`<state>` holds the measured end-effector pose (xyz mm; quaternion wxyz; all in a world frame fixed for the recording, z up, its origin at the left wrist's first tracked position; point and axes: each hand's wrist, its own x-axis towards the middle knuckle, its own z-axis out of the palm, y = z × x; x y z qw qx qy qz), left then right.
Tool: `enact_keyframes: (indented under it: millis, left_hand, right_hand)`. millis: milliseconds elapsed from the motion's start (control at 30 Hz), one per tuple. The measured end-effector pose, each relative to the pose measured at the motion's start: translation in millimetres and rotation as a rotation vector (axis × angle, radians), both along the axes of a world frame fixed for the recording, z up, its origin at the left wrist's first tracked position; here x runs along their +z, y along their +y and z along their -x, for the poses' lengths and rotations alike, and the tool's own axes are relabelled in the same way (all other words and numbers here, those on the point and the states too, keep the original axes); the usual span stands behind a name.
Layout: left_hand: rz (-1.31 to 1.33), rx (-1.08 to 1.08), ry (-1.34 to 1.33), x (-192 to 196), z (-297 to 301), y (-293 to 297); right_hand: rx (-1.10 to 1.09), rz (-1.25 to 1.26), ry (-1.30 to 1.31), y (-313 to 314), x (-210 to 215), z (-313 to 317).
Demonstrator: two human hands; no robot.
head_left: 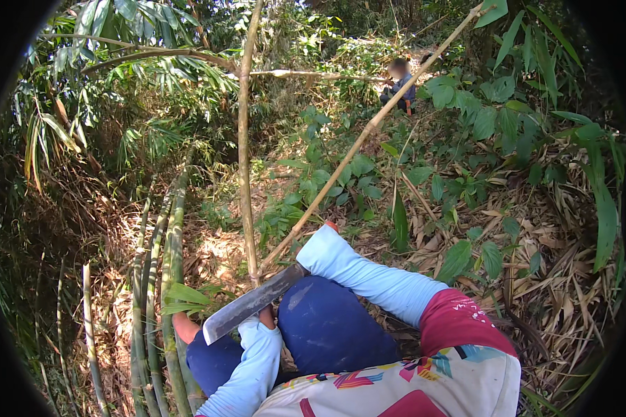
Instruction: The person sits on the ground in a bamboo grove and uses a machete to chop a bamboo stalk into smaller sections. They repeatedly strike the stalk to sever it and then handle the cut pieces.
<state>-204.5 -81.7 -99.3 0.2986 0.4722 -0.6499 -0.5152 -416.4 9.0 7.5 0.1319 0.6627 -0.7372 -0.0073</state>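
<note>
A wide machete (247, 306) with a dark blade slants across my lap, its broad tip at the lower left. The blade's upper end meets the light blue cuff of my right sleeve. My right hand (332, 226) is closed around the machete's handle end, mostly hidden by that cuff. Just under the blade sits my left hand (266, 317), its fingers hidden behind the metal. Right above it, a forked bamboo branch (245, 160) comes down to the blade. One arm of it stands upright and a thinner bamboo stem (362, 135) slants up to the right.
Several green bamboo culms (177, 243) lie to my left, beside a thin upright stalk (90, 333). Dry leaves (535, 257) cover the slope. Leafy plants (459, 260) grow at the right. Another person (400, 87) sits far up the slope.
</note>
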Motion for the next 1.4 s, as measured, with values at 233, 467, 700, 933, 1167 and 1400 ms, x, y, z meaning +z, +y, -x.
enact_keyframes:
  millis: [233, 467, 700, 933, 1167, 1400]
  left_hand:
    - [-0.120, 0.168, 0.014, -44.0, 22.0, -4.3]
    - [0.382, 0.139, 0.109, 13.2, 40.5, -17.0]
    - [0.065, 0.191, 0.922, -6.7, 51.0, -115.5]
    - [0.508, 0.190, 0.379, 54.3, 10.4, -116.4]
    - [0.295, 0.126, 0.558, 30.1, 17.8, -129.0]
    - [-0.151, -0.087, 0.671, 67.2, 37.3, -60.3]
  right_hand:
    - [-0.099, -0.282, -0.119, -0.1, 17.0, 2.5]
    - [-0.071, 0.002, -0.049, -10.8, 35.2, -1.6]
    - [-0.141, -0.048, -0.078, -44.2, 57.5, -13.6]
    - [-0.063, -0.002, -0.130, -41.8, 51.7, -17.7]
    - [0.051, 0.155, -0.242, -25.2, 42.4, -14.2]
    - [-0.081, 0.079, -0.345, -3.9, 37.3, -7.5]
